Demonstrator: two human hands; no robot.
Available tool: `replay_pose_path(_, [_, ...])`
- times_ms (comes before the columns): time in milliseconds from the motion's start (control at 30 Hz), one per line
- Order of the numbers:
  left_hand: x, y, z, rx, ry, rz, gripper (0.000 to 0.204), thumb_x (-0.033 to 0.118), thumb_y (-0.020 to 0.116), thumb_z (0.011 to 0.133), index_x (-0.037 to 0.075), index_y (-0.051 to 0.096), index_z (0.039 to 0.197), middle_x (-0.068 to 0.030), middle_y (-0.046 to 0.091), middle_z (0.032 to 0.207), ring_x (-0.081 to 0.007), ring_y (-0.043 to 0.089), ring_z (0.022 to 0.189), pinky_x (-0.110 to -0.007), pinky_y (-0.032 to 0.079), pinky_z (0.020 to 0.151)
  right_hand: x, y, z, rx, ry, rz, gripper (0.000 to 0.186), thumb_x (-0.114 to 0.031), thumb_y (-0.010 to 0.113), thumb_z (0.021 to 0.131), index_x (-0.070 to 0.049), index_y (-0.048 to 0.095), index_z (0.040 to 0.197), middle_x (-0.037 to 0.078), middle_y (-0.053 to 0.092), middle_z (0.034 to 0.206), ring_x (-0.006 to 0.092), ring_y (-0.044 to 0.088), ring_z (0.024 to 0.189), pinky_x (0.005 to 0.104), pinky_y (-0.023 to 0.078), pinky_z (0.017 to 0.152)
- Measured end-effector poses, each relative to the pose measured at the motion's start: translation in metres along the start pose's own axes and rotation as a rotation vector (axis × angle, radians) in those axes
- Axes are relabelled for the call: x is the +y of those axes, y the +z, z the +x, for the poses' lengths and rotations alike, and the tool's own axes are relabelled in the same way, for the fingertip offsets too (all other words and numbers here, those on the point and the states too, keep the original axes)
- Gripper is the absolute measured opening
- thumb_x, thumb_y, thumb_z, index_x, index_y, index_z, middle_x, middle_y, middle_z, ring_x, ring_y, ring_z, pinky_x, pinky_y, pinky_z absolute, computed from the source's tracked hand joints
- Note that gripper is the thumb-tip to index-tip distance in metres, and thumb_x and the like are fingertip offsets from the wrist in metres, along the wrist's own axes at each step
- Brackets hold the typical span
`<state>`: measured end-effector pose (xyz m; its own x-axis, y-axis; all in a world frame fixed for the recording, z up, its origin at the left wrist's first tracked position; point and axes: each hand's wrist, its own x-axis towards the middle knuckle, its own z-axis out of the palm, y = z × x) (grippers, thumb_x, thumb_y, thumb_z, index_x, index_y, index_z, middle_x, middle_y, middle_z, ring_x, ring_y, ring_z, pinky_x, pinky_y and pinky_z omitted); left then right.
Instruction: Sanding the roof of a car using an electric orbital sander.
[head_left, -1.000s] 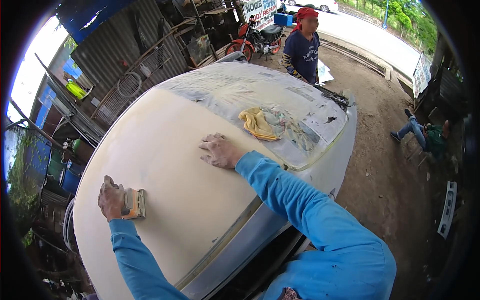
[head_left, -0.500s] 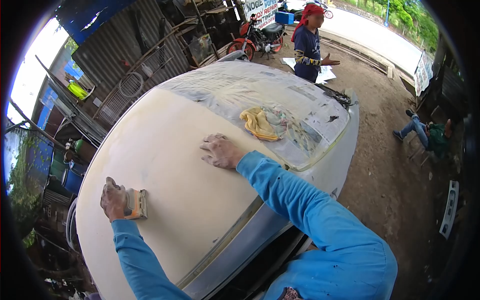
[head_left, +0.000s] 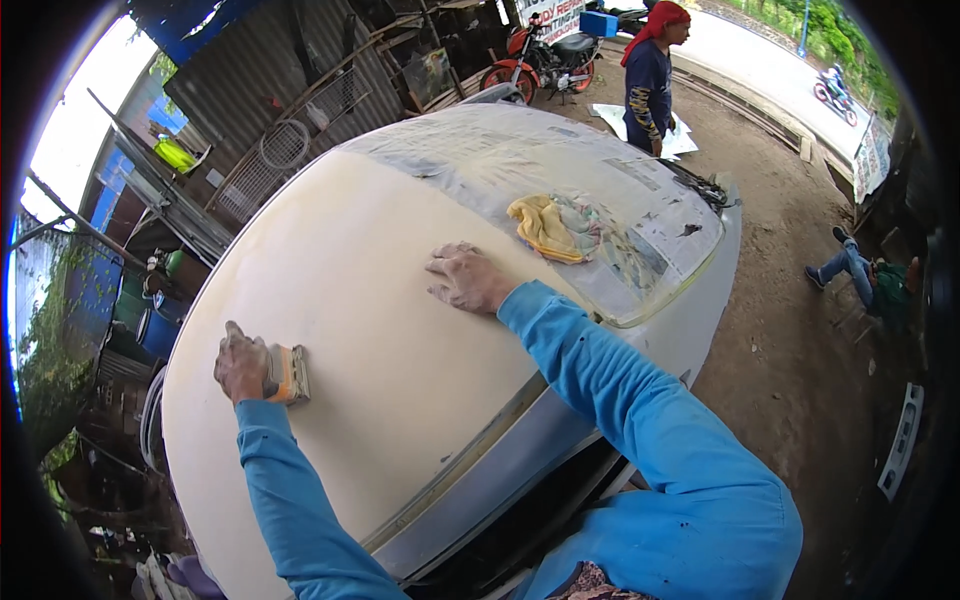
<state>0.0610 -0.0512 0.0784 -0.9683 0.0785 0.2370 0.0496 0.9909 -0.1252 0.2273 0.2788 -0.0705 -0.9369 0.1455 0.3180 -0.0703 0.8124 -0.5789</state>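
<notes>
Dusty fingers of my left hand (head_left: 242, 365) are wrapped round a sanding block (head_left: 291, 374), orange and grey with a metal end clamp. The block rests on the pale, dull car roof (head_left: 350, 260), towards its left edge; its underside is hidden. My right hand (head_left: 467, 280) lies on the roof surface further right, palm down with fingers stretched out and nothing in them. Just beyond it, a crumpled yellow cloth (head_left: 545, 228) sits on the windshield (head_left: 480, 150), which is covered in plastic film and paper.
A person in a red head covering (head_left: 652, 80) stands beyond the car. Another person (head_left: 870, 275) sits at the right. A red motorcycle (head_left: 540, 62) is parked behind. A long pale car part (head_left: 901, 440) lies on the dirt ground. Wire racks and barrels (head_left: 157, 332) stand left.
My left hand and the sanding block have slid slightly forward on the roof. The view has shifted. The standing person has turned and lowered an arm; a motorcycle rider now shows on the road.
</notes>
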Motion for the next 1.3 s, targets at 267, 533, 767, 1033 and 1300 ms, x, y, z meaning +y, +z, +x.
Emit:
replay_pose_path(267, [-0.005,0.004,0.036,-0.052,0.030,0.003,0.040,0.031,0.062,0.095,0.011,0.056,0.128,-0.0165,0.069,0.122,-0.0361,0.068,0.115,-0.047,0.053,0.100,-0.006,-0.005,0.002,0.025,-0.040,-0.011,0.046,-0.031,0.069,0.093,-0.002,0.067,0.129,0.018,0.057,0.143,0.0338,0.050,0.137,0.0430,0.034,0.119])
replay_pose_path(533, [0.005,0.012,0.076,-0.039,0.032,0.068,0.037,0.032,0.059,0.095,0.011,0.061,0.126,-0.0167,0.069,0.124,-0.0351,0.067,0.116,-0.045,0.053,0.101,-0.003,0.001,0.003,0.003,0.019,-0.046,0.046,-0.030,0.070,0.093,-0.004,0.065,0.131,0.017,0.056,0.143,0.0361,0.047,0.137,0.0441,0.035,0.118])
replay_pose_path(767, [0.086,0.006,0.081,-0.060,0.166,0.020,0.038,0.027,0.057,0.095,0.012,0.061,0.130,-0.0144,0.068,0.129,-0.0328,0.066,0.121,-0.044,0.052,0.103,-0.010,-0.004,0.003,-0.029,0.031,-0.051,0.048,-0.032,0.068,0.094,-0.004,0.064,0.133,0.017,0.054,0.145,0.0348,0.046,0.140,0.0455,0.030,0.121])
replay_pose_path(1033, [0.175,0.002,0.074,-0.030,0.320,-0.050,0.039,0.034,0.060,0.095,0.014,0.062,0.128,-0.0101,0.067,0.130,-0.0308,0.063,0.123,-0.044,0.050,0.104,-0.003,-0.005,0.000,-0.082,0.034,-0.051,0.051,-0.033,0.068,0.095,-0.005,0.061,0.137,0.018,0.050,0.150,0.0369,0.040,0.144,0.0466,0.027,0.124])
replay_pose_path(1300, [0.231,0.006,0.078,-0.019,0.415,-0.062,0.043,0.018,0.049,0.097,0.015,0.060,0.138,-0.0106,0.067,0.133,-0.0299,0.063,0.126,-0.040,0.049,0.106,-0.003,-0.004,0.002,-0.090,0.028,-0.046,0.048,-0.031,0.069,0.095,-0.005,0.062,0.134,0.018,0.051,0.149,0.0372,0.041,0.144,0.0484,0.027,0.123])
